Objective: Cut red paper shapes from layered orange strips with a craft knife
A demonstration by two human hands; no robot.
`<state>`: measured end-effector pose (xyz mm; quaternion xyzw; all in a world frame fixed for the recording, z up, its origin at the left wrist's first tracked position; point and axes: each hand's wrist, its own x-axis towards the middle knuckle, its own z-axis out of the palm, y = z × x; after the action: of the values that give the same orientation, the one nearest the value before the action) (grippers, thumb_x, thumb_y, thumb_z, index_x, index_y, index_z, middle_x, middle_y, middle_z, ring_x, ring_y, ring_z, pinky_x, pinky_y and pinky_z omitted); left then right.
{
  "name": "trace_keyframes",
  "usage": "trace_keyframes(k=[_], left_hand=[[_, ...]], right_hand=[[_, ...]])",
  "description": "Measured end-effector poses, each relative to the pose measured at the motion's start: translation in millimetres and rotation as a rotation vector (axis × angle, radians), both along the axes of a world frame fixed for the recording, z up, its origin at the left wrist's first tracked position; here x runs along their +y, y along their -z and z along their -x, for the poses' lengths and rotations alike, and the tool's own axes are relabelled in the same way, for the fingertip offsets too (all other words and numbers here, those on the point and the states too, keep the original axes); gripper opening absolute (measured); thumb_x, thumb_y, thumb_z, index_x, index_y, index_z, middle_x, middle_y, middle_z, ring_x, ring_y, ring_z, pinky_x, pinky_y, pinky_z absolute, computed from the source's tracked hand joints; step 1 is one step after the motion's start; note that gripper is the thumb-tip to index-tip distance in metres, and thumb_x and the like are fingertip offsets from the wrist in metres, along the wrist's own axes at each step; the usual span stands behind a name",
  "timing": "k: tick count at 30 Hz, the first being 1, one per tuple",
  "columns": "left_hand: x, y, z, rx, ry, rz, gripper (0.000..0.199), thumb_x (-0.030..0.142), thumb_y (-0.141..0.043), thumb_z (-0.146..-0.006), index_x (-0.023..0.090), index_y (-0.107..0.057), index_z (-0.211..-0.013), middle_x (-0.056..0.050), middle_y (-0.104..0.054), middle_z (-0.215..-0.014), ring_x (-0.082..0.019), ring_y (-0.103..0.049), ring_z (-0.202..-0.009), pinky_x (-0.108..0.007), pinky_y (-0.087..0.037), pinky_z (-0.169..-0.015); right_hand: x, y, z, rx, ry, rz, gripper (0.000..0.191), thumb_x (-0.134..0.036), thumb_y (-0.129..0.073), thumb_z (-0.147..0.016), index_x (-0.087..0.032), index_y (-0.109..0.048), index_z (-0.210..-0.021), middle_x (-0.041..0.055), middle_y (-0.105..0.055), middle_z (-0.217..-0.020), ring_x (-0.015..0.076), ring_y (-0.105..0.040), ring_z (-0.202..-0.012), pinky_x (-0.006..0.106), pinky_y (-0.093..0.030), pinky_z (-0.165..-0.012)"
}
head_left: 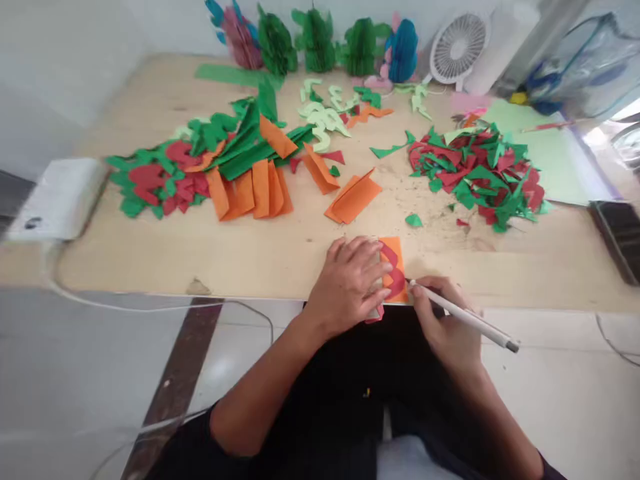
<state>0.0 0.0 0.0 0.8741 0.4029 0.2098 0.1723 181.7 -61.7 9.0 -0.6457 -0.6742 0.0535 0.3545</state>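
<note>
At the table's front edge lies an orange paper (400, 248) with a red curved paper shape (397, 283) on top. My left hand (349, 283) lies flat over the left part of both, fingers spread and pointing right. My right hand (447, 320) grips a white pen (470, 316), its tip touching down near the right edge of the orange paper. Just behind my hands rests a folded orange paper (354, 198).
Folded orange and green papers (245, 153) and red and green cut shapes (147, 179) spread at left. A scrap pile (480, 170) lies at right, near a phone (619, 233). Paper figures (317, 41) and a small fan (459, 48) stand behind. A white box (57, 199) sits far left.
</note>
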Motion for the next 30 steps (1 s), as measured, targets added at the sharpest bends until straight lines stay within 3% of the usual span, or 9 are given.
trace_keyframes(k=[20, 30], left_hand=[[0.6, 2.4, 0.3, 0.019, 0.005, -0.019, 0.027, 0.038, -0.055, -0.093, 0.025, -0.068, -0.113, -0.008, -0.056, -0.141, -0.030, -0.043, -0.135, -0.054, -0.026, -0.115], [0.0, 4.0, 0.1, 0.028, 0.001, -0.033, 0.027, 0.038, -0.057, -0.092, 0.026, -0.068, -0.113, -0.007, -0.055, -0.141, -0.030, -0.043, -0.135, -0.054, -0.027, -0.114]], right_hand=[[-3.3, 0.3, -0.4, -0.012, -0.003, -0.024, 0.005, -0.021, -0.060, -0.090, -0.022, -0.062, -0.085, 0.0006, -0.071, -0.074, 0.0156, -0.065, -0.066, 0.029, -0.050, -0.066], [-7.8, 3.3, -1.2, 0.079, 0.027, 0.017, 0.003, -0.023, -0.062, -0.088, -0.022, -0.063, -0.085, 0.0006, -0.072, -0.076, 0.0156, -0.066, -0.068, 0.030, -0.051, -0.069]])
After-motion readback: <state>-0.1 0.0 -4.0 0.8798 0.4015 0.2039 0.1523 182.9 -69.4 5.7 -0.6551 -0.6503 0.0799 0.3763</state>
